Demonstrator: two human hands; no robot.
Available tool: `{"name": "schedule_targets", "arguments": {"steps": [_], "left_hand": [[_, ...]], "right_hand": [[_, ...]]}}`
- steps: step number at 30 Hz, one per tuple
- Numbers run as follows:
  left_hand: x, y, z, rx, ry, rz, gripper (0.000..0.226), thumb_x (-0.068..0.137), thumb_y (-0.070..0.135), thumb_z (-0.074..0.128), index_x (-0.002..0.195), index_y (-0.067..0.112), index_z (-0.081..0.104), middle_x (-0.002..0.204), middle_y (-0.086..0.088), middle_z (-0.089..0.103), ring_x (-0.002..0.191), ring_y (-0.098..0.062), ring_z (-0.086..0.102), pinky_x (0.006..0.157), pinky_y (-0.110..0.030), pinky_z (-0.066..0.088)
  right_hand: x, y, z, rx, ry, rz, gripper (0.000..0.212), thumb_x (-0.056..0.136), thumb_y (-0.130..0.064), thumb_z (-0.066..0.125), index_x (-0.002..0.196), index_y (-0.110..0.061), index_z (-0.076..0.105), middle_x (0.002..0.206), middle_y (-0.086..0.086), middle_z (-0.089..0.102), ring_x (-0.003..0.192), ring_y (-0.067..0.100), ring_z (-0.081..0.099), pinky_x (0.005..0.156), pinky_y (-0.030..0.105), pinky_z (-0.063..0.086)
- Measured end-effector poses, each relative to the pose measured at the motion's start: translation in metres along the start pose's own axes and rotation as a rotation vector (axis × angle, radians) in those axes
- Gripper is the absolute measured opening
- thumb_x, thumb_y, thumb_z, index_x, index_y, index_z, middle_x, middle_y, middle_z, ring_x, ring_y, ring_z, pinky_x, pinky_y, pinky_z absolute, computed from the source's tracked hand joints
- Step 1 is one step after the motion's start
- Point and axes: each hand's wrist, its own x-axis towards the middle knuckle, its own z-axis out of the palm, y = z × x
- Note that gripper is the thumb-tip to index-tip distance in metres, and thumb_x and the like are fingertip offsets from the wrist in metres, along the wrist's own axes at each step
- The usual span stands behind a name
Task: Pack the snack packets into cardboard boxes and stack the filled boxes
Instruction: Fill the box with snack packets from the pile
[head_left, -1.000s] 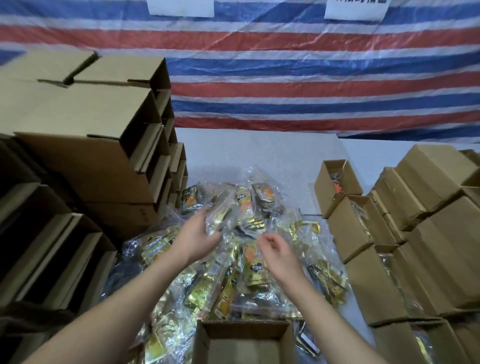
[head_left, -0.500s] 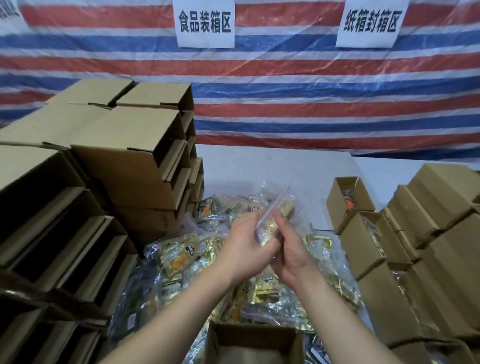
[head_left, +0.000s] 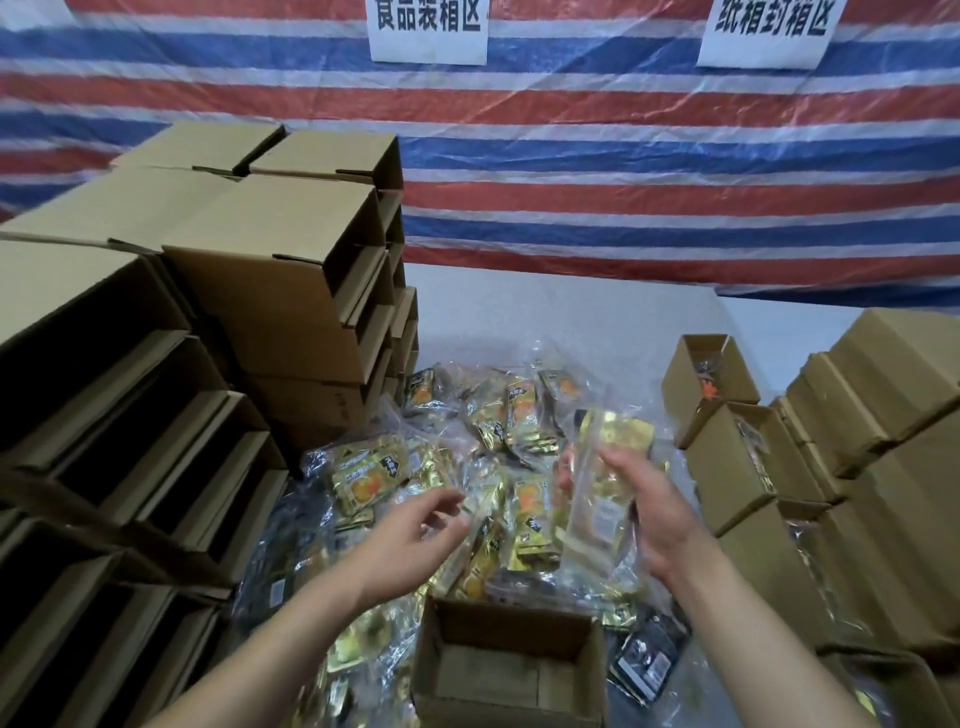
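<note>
Right hand grips an upright packet, long axis vertical, just above-right of the open box; left hand hovers relaxed, empty.

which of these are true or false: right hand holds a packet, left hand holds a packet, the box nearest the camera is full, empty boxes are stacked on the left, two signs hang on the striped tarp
1. The right hand holds a clear packet of gold snacks. True.
2. The left hand holds a packet. False: its fingers are spread over the packet pile and grip nothing.
3. The nearest open box is full. False: its bare cardboard bottom shows.
4. Open empty boxes are stacked on the left. True.
5. Two white signs hang on the striped tarp. True.
</note>
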Motion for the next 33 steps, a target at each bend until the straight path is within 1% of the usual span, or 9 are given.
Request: {"name": "schedule_targets", "arguments": {"steps": [4, 7, 10, 14, 16, 20, 24, 29, 33], "left_hand": [[-0.012, -0.051, 0.025, 0.061, -0.198, -0.065, 0.057, 0.095, 0.058, 0.052, 0.146, 0.034, 0.042, 0.143, 0.02, 0.046, 0.128, 0.001, 0.046, 0.107, -0.02, 0.038], [-0.013, -0.069, 0.041, 0.021, -0.255, -0.133, 0.046, 0.1, 0.053, 0.047, 0.14, 0.031, 0.052, 0.143, 0.014, 0.052, 0.129, -0.003, 0.048, 0.113, -0.029, 0.037], [-0.014, -0.074, 0.051, -0.056, -0.22, -0.18, 0.035, 0.103, 0.049, 0.044, 0.125, 0.032, 0.065, 0.126, 0.011, 0.065, 0.115, -0.004, 0.058, 0.105, -0.031, 0.045], [-0.016, -0.075, 0.055, -0.184, -0.186, -0.193, 0.026, 0.102, 0.042, 0.049, 0.096, 0.036, 0.073, 0.098, 0.014, 0.073, 0.094, -0.004, 0.066, 0.083, -0.025, 0.05], [-0.017, -0.074, 0.055, -0.195, -0.163, -0.185, 0.031, 0.103, 0.042, 0.047, 0.083, 0.034, 0.07, 0.084, 0.016, 0.071, 0.08, -0.002, 0.064, 0.072, -0.02, 0.048], [-0.015, -0.076, 0.057, -0.2, -0.143, -0.158, 0.037, 0.104, 0.044, 0.044, 0.079, 0.029, 0.068, 0.072, 0.017, 0.066, 0.065, 0.006, 0.056, 0.061, -0.016, 0.042], [-0.012, -0.08, 0.063, -0.199, -0.113, -0.148, 0.04, 0.104, 0.041, 0.045, 0.078, 0.018, 0.065, 0.07, 0.005, 0.058, 0.066, -0.005, 0.052, 0.064, -0.025, 0.041], [-0.011, -0.083, 0.066, -0.186, -0.1, -0.133, 0.039, 0.104, 0.042, 0.045, 0.077, 0.019, 0.062, 0.069, 0.004, 0.057, 0.062, -0.002, 0.05, 0.063, -0.023, 0.041], [-0.012, -0.086, 0.067, -0.201, -0.1, -0.101, 0.034, 0.103, 0.045, 0.046, 0.076, 0.038, 0.066, 0.065, 0.014, 0.06, 0.06, 0.003, 0.051, 0.058, -0.015, 0.039]], "right_hand": [[-0.01, 0.003, 0.012, -0.358, -0.151, 0.086, 0.054, 0.067, -0.033, 0.079, 0.11, -0.007, 0.061, 0.098, 0.013, 0.071, 0.083, 0.028, 0.07, 0.079, 0.044, 0.059], [-0.017, 0.009, 0.025, -0.581, -0.293, 0.119, 0.043, 0.079, -0.03, 0.076, 0.116, -0.046, 0.06, 0.109, 0.0, 0.069, 0.083, 0.02, 0.072, 0.07, 0.031, 0.058], [-0.016, 0.023, 0.034, -0.889, -0.448, 0.093, 0.048, 0.083, -0.044, 0.069, 0.121, -0.066, 0.051, 0.129, -0.019, 0.058, 0.104, 0.011, 0.066, 0.086, 0.031, 0.059], [-0.014, 0.049, 0.043, -1.0, -0.615, 0.236, 0.047, 0.086, -0.034, 0.062, 0.129, -0.051, 0.054, 0.101, -0.013, 0.068, 0.073, 0.0, 0.064, 0.061, 0.015, 0.054], [-0.012, 0.065, 0.044, -1.101, -0.677, 0.301, 0.05, 0.086, -0.029, 0.059, 0.133, -0.044, 0.053, 0.093, -0.011, 0.067, 0.066, 0.002, 0.058, 0.056, 0.019, 0.05], [-0.003, 0.097, 0.044, -1.38, -0.697, 0.362, 0.05, 0.085, -0.034, 0.056, 0.135, -0.036, 0.049, 0.11, 0.003, 0.067, 0.089, 0.021, 0.066, 0.08, 0.038, 0.058], [0.007, 0.132, 0.042, -1.516, -0.747, 0.425, 0.053, 0.088, -0.043, 0.06, 0.136, -0.024, 0.046, 0.122, 0.007, 0.062, 0.098, 0.027, 0.06, 0.081, 0.036, 0.05], [0.016, 0.164, 0.037, -1.355, -0.754, 0.669, 0.091, 0.087, -0.058, 0.065, 0.156, -0.02, 0.02, 0.157, 0.006, 0.036, 0.14, 0.028, 0.04, 0.114, 0.037, 0.035], [0.013, 0.168, 0.034, -1.272, -0.735, 0.711, 0.076, 0.091, -0.051, 0.062, 0.153, -0.021, 0.031, 0.155, 0.006, 0.039, 0.139, 0.028, 0.043, 0.113, 0.041, 0.039]]}}
